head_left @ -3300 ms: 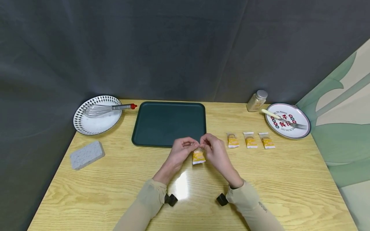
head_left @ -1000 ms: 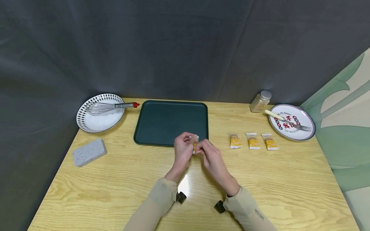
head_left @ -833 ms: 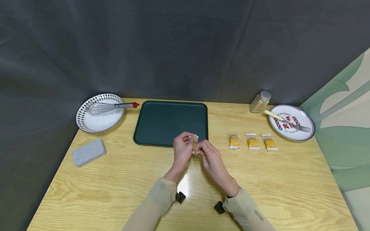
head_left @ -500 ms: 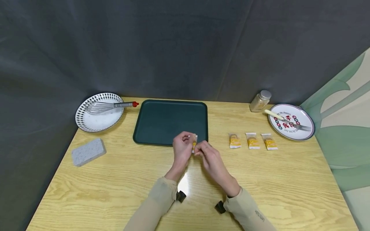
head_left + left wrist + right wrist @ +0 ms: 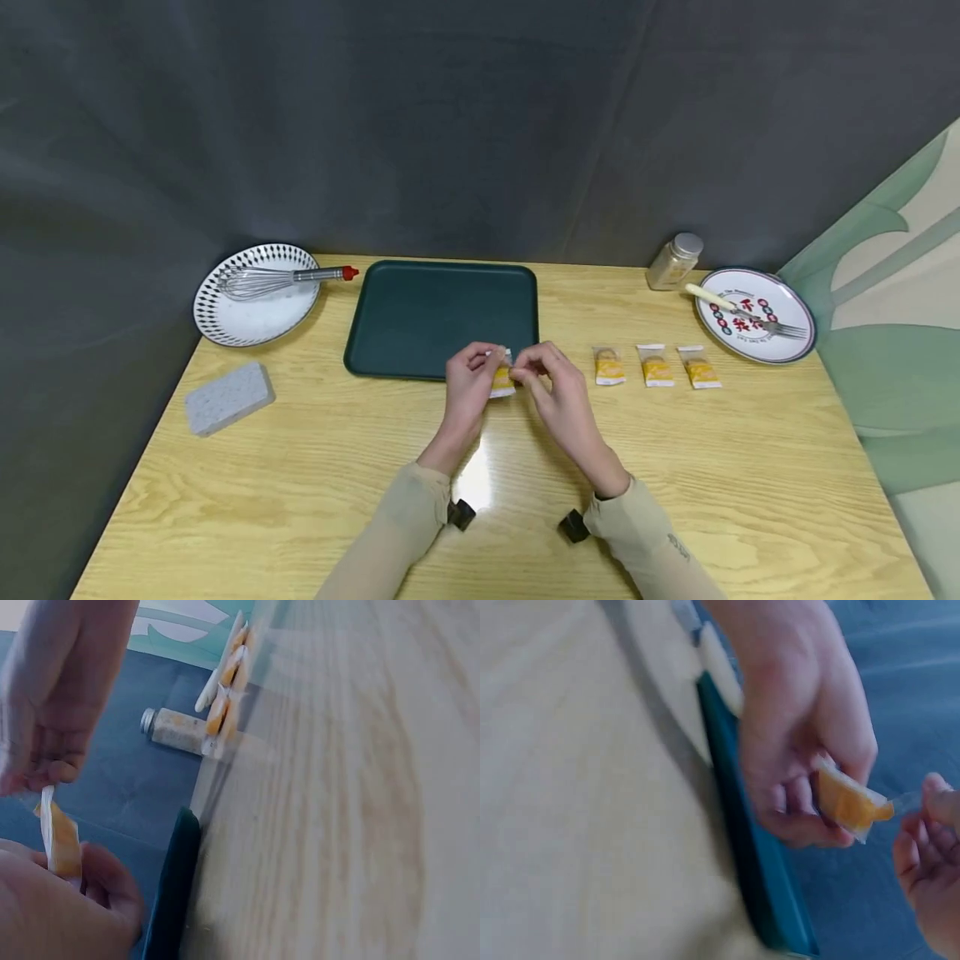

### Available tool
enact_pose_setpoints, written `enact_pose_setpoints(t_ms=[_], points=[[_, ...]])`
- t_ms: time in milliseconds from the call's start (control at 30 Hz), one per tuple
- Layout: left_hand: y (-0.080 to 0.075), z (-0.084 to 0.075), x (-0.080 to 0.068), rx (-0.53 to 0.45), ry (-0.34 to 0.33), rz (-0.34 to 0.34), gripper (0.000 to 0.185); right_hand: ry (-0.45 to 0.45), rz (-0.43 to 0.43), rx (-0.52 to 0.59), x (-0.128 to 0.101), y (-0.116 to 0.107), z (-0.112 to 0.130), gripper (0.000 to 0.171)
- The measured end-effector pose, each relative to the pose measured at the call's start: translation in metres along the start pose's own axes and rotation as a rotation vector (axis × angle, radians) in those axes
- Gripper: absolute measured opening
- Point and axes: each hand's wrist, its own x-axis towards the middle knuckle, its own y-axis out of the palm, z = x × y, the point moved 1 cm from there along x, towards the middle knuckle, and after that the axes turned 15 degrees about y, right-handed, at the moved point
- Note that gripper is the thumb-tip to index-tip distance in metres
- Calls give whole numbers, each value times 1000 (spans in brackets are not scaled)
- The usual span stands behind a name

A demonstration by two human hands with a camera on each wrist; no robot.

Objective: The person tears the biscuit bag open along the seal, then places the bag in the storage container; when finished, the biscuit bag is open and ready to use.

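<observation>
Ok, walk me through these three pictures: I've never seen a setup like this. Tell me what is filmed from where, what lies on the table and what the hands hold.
No machine here: a person works with bare hands and wears three cameras. The wide picture comes from the head, looking down at a wooden table. The two blurry close-ups come from the wrists.

The left hand grips a small yellow snack packet, and the right hand pinches its top edge with the fingers.

On the table lie a dark green tray, three more packets in a row, a grey sponge, a whisk on a patterned plate, a spice jar, and a fork on a second plate.
</observation>
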Motion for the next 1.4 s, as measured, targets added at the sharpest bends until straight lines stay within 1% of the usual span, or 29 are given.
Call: enact_pose_setpoints(t_ms=[67, 133, 233, 333, 400, 500, 567, 600, 700, 800, 833, 867, 967, 1033, 1167, 1300, 1400], points=[[-2, -1, 0, -21, -6, 14, 13, 74, 0, 18, 9, -4, 0, 10], [-4, -3, 0, -42, -12, 21, 11, 147, 12, 27, 17, -9, -3, 15], [-8, -5, 3, -92, -28, 17, 6, 244, 19, 7, 26, -15, -9, 25], [-12, -7, 8, -147, -49, -1, 4, 334, 52, -26, 30, -19, -17, 27], [-15, -8, 12, -170, -65, -1, 5, 371, 94, -49, 32, -19, -22, 24], [-20, -6, 17, -159, -85, 31, 10, 395, 143, -70, 35, -16, -28, 19], [-23, -4, 21, -115, -88, 74, 14, 399, 145, -69, 38, -14, -31, 17], [-25, -3, 22, -78, -83, 100, 15, 397, 141, -69, 39, -14, -32, 16], [-31, -3, 30, 141, -23, 198, 12, 391, 128, -95, 42, -12, -33, 15], [-36, -5, 36, 361, 27, 291, 9, 388, 134, -157, 45, -11, -35, 15], [-37, -6, 38, 419, 36, 316, 9, 386, 137, -181, 46, -10, -35, 15], [-38, -6, 39, 452, 34, 337, 9, 384, 142, -202, 46, -9, -35, 15], [-37, -6, 41, 501, 16, 379, 12, 369, 144, -271, 47, -6, -35, 13], [-37, -6, 42, 530, 18, 390, 15, 331, 141, -324, 47, -4, -34, 12], [-35, -6, 44, 586, 35, 412, 19, 260, 137, -416, 47, -1, -30, 8], [-33, -6, 45, 667, 60, 441, 22, 241, 140, -475, 45, 2, -27, 7], [-32, -7, 46, 701, 71, 445, 23, 223, 143, -528, 44, 4, -25, 7]])
